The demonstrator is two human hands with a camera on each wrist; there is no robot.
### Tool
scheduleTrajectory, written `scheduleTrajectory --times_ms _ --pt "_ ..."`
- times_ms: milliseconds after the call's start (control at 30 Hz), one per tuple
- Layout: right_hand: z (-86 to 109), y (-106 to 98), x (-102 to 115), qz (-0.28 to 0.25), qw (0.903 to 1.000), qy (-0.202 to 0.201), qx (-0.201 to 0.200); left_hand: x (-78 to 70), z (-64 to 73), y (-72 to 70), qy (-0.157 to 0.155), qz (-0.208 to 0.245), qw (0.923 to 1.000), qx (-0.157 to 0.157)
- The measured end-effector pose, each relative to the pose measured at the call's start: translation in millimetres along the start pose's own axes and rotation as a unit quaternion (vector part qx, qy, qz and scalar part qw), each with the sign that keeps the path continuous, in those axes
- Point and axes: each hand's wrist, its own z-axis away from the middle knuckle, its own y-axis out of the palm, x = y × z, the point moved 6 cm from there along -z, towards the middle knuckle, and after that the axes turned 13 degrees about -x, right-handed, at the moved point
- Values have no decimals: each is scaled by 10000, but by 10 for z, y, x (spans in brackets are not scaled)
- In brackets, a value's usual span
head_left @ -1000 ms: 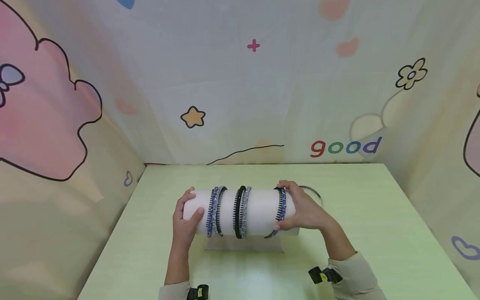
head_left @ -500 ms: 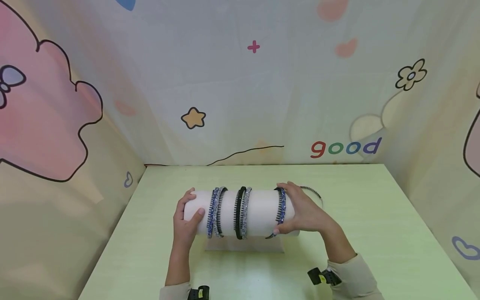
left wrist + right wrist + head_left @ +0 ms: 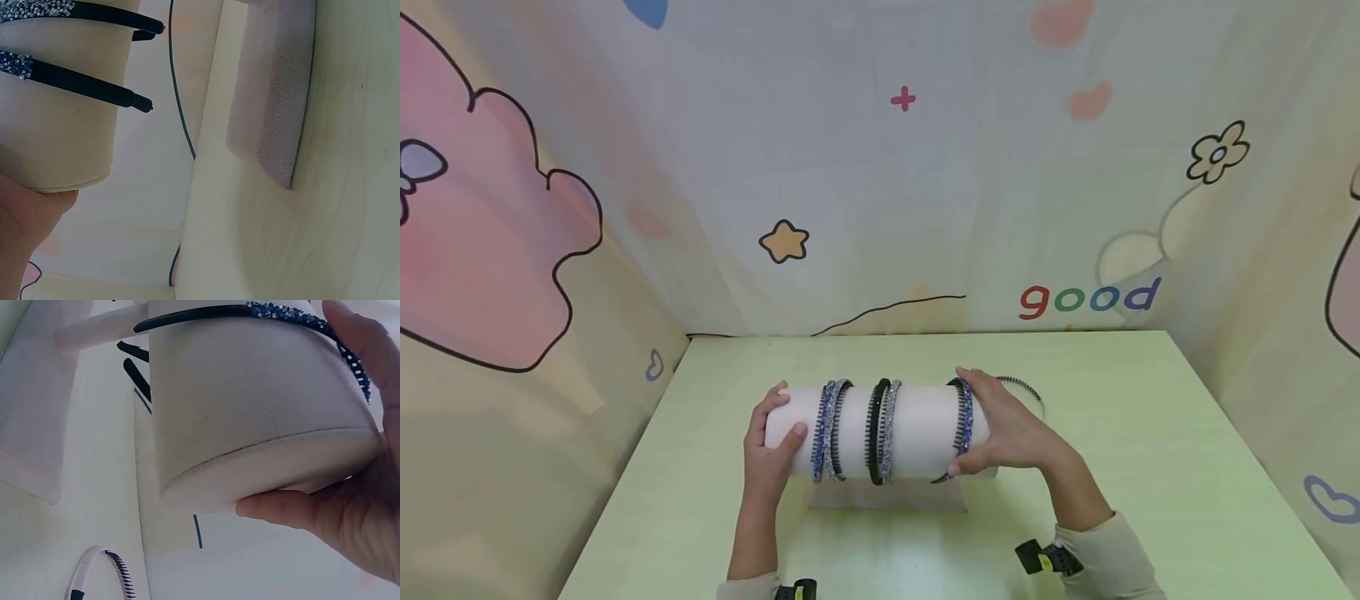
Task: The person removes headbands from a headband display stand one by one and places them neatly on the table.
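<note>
A white padded headband stand, a horizontal roll (image 3: pixel 925 425) on a flat base (image 3: pixel 887 496), stands in front of me. My left hand (image 3: pixel 769 450) grips its left end, thumb in front and fingers over the top. At the right end, my right hand (image 3: pixel 1011 429) reaches round the roll and holds a blue sparkly toothed headband (image 3: pixel 964 417), thumb low and fingers at the top. Towards the left sit a blue headband (image 3: pixel 820 433) and a silver one (image 3: pixel 833 429). Mid-roll are a black headband (image 3: pixel 874 433) and another silver one (image 3: pixel 889 433).
Behind my right hand, a thin toothed headband (image 3: pixel 1021 385) lies on the pale green table (image 3: pixel 1097 375); the right wrist view shows this pale headband (image 3: pixel 94 562) too. A printed cloth backdrop (image 3: pixel 850 167) encloses the table at the back and both sides.
The whole head view has shifted, so table, stand and hands appear slightly lower. Both hands keep their places on the stand and the blue headband.
</note>
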Motion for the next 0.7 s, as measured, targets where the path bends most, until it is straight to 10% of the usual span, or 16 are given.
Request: scheduleTrajectory --times_ms 233,700 --pt "25 -5 -11 60 10000 -2 -37 -174 84 53 36 -32 10000 29" --pt "81 -38 -129 -1030 9941 236 -261 73 -18 -21 128 2 9999 8"
